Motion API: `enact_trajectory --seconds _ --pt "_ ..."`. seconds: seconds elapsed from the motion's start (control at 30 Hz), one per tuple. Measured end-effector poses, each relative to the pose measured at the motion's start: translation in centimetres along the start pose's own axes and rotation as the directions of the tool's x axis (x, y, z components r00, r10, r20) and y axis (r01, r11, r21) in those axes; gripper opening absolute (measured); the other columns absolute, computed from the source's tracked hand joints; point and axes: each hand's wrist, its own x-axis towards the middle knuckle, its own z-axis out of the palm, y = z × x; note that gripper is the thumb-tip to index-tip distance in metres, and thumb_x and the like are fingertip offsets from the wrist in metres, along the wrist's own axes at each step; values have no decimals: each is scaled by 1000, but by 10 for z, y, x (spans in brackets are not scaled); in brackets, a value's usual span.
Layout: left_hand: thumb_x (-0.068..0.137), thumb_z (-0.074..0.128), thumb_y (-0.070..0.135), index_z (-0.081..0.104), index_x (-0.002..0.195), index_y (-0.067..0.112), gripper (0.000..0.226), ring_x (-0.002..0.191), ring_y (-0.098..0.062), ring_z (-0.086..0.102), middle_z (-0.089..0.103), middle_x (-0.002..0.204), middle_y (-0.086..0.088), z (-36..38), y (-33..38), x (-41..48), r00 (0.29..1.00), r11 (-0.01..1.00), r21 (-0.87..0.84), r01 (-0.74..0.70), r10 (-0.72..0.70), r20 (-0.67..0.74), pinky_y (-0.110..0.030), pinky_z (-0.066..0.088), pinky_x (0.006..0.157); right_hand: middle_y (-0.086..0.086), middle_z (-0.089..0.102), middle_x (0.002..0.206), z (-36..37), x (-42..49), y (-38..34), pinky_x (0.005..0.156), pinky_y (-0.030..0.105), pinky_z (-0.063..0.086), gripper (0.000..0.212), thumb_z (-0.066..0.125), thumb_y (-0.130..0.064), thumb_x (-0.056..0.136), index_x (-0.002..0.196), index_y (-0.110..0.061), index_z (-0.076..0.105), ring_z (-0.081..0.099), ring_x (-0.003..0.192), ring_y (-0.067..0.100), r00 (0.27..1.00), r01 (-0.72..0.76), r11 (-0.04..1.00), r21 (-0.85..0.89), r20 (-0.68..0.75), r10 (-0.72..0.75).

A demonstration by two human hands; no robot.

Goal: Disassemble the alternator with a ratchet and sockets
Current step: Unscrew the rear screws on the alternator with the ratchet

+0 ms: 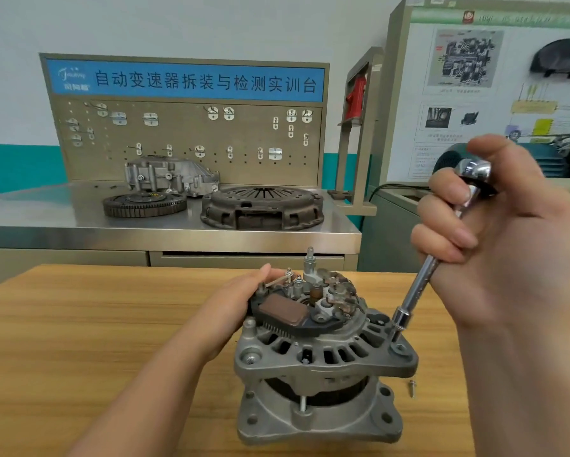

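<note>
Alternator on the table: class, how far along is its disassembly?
Done: rear electronics exposed; one loose screw on the table. In hand: right hand grips the ratchet, socket on a housing bolt; left hand holds the alternator. Left: another bolt; housing halves still joined.

One head-worn view looks forward and down; the alternator (pixel 326 367) sits close below. A steel bench (pixel 46 212) lies beyond.

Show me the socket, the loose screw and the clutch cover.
socket (pixel 400 319), head view, its chrome side.
loose screw (pixel 412 388), head view, its shank.
clutch cover (pixel 260 194), head view, its slotted top.
</note>
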Motion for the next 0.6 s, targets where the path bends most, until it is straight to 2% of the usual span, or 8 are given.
enact_trajectory --seconds 0.07,0.17,0.3,0.37,0.47,0.6 --pt "100 36 44 74 91 43 39 91 -11 69 74 99 8 -3 0 1 1000 998 59 -25 25 12 -25 48 75 -4 41 57 -4 2 -3 36 12 21 23 31 -22 103 87 -23 47 25 36 6 1000 -12 1000 -9 -10 12" --pt "99 35 46 71 106 29 41 98 -17 69 73 108 4 -12 1 2 999 995 94 -19 15 37 -29 52 82 -4 40 58 -7 5 -6 35 12 21 22 31 -24 103 87 -23 46 26 36 5 1000 -17 1000 -10 -14 17" --pt "86 41 55 73 93 29 42 80 -4 70 75 93 9 -26 13 -5 997 987 161 -28 16 76 -16 54 65 -4 41 58 -9 6 -6 34 13 23 20 31 -26 103 88 -23 45 27 35 5 999 -31 999 -6 16 31" --pt "79 43 58 75 90 30 43 81 -6 70 75 90 9 -34 19 -9 990 972 229 -53 21 139 -22 57 73 -4 41 58 -8 6 -6 34 13 23 20 31 -26 103 88 -23 44 27 35 5 999 -42 999 -7 30 42" --pt "82 47 53 73 100 31 39 92 -10 70 74 99 7 -44 28 -17 968 932 351 -92 1 251 -35 55 88 -4 41 58 -7 5 -4 35 13 21 20 32 -26 103 87 -23 44 26 35 6 998 -46 999 -15 31 46" --pt "75 51 55 72 101 41 36 93 -8 70 74 100 12 -50 40 -28 935 889 440 -127 -41 353 -34 54 90 -4 41 57 -6 4 -3 36 12 20 21 32 -24 102 86 -23 46 25 35 6 999 -33 999 -11 23 34"
